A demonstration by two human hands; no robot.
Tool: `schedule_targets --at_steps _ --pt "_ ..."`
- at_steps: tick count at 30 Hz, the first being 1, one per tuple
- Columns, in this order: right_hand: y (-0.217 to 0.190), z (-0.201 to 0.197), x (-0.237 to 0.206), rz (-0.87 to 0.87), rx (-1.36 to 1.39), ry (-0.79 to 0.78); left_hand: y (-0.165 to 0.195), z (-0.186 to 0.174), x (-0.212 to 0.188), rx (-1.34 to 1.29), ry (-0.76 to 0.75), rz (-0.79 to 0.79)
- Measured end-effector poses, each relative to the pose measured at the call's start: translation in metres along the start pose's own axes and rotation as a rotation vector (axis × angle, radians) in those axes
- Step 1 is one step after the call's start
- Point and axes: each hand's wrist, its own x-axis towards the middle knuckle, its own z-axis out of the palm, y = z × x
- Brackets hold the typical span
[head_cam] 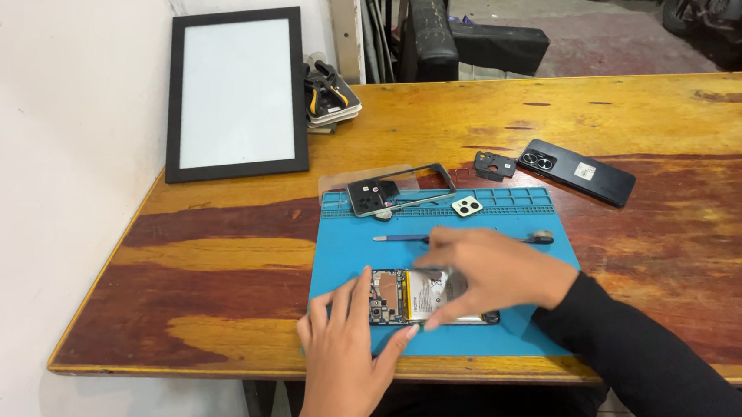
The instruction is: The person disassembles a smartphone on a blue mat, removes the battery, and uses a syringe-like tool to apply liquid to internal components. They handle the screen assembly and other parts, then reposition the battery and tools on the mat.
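Observation:
An opened phone [403,298] with its circuit board and battery bared lies on a blue work mat [347,245]. My left hand [342,358] rests on the mat at the phone's left end, fingers spread and touching its edge. My right hand [488,270] lies over the phone's right half, with thumb and forefinger pinched on a small thin part or tool tip above the battery; I cannot make out what it is. A blue-handled tool [408,238] lies on the mat just beyond my hands.
A phone frame [400,189] and a white camera cover [467,207] lie at the mat's far edge. A black plastic piece [494,165] and a black phone [575,171] lie to the right on the wooden table [661,118]. A black-framed panel [237,92] leans on the wall beside pliers [328,94].

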Motion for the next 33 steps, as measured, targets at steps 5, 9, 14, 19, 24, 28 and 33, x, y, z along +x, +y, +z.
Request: schedule_targets --at_steps 5,9,14,19,24,28,33 --pt "0.038 -0.027 -0.011 0.253 -0.008 0.286 0.005 -0.043 0.033 -0.041 -0.122 0.152" --pt "0.081 -0.040 -0.029 0.417 -0.091 0.295 -0.007 -0.069 0.109 0.093 -0.163 0.474" --pt "0.114 -0.037 -0.034 0.467 -0.080 0.222 -0.015 -0.059 0.208 0.058 -0.210 0.474" --pt "0.110 -0.037 -0.028 0.504 -0.050 0.217 -0.034 -0.036 0.215 0.112 -0.146 0.418" --pt "0.087 -0.028 -0.019 0.357 -0.024 0.231 -0.057 -0.027 0.193 0.053 -0.072 0.535" --pt "0.078 -0.035 -0.011 0.450 0.024 0.203 -0.056 -0.028 0.198 0.078 -0.151 0.498" --pt "0.077 -0.036 -0.013 0.500 0.011 0.207 -0.058 -0.025 0.197 0.063 -0.223 0.491"
